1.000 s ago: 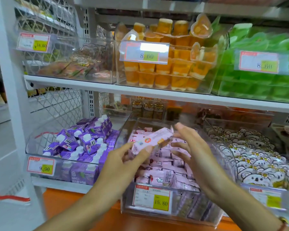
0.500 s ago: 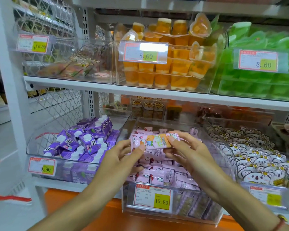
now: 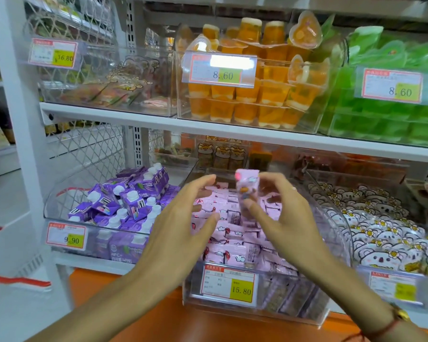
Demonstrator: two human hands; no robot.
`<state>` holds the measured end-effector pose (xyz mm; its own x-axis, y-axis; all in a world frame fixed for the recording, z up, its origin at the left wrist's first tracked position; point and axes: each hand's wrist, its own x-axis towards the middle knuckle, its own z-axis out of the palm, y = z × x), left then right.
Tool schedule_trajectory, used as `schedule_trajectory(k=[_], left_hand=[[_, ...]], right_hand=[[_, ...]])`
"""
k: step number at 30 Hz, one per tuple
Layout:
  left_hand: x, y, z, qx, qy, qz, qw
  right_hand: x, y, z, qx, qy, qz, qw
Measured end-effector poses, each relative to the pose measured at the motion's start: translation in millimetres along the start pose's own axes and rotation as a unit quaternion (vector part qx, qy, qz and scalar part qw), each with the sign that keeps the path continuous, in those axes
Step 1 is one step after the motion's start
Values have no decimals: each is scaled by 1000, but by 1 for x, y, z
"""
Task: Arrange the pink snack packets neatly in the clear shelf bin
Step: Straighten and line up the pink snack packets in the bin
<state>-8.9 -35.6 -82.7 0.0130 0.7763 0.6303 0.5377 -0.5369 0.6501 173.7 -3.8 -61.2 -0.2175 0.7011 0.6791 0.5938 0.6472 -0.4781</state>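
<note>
A clear shelf bin (image 3: 257, 309) with a 15.80 price tag stands on the lower shelf, filled with several pink snack packets (image 3: 232, 245). My right hand (image 3: 279, 218) pinches one pink packet (image 3: 246, 191) and holds it upright above the pile. Just left of that packet, my left hand (image 3: 183, 225) hovers over the bin's left side with fingers spread and relaxed, holding nothing.
A bin of purple drink cartons (image 3: 124, 208) stands to the left and a bin of koala-print packets (image 3: 386, 230) to the right. Orange jelly cups (image 3: 247, 99) and green jelly cups (image 3: 386, 119) fill bins on the shelf above.
The packet both hands held level has turned upright. My left hand has let go of it and opened; my right hand alone holds it now.
</note>
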Motion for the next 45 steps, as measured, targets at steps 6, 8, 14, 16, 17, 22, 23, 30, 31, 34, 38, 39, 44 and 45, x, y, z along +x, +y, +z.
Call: schedule_trajectory(k=[6,8,14,16,17,22,23,30,31,34,38,39,44,45], left_hand=[[0,-7,15,177,-163,61,969],[-2,-10,21,256,-203,91,941],[-1,-10,18,310,-212,106,921],[-2,-12,16,298,-205,108,926],[-3,-12,14,282,-196,107,933],[-2,-14,-1,153,-44,77,984],[-1,-17,-4,109,-5,53,993],[-4,-32,-13,-47,20,-160,986],[-6,-33,-11,-45,4,-166,985],[-9,-33,-8,-28,-21,-166,986],[-9,-33,-7,-24,-17,-172,985],[-9,-33,-7,-19,-16,-170,985],[-11,-35,-7,-16,-20,-166,986],[-11,-35,-7,-17,-23,-166,986]], right_hand=[[18,20,9,200,64,201,957],[18,24,20,213,56,203,954],[19,33,26,44,-39,100,993],[21,38,22,-18,-64,46,997],[20,40,24,-56,-78,36,995],[12,47,39,-126,-160,64,977],[12,48,39,-129,-190,69,971],[33,47,27,-94,-282,100,950],[38,47,27,-91,-249,108,958],[46,49,31,-143,-209,112,961],[50,54,43,-199,-279,127,931],[52,53,45,-199,-278,135,930],[60,53,46,-183,-266,120,939],[59,53,46,-187,-261,105,941]])
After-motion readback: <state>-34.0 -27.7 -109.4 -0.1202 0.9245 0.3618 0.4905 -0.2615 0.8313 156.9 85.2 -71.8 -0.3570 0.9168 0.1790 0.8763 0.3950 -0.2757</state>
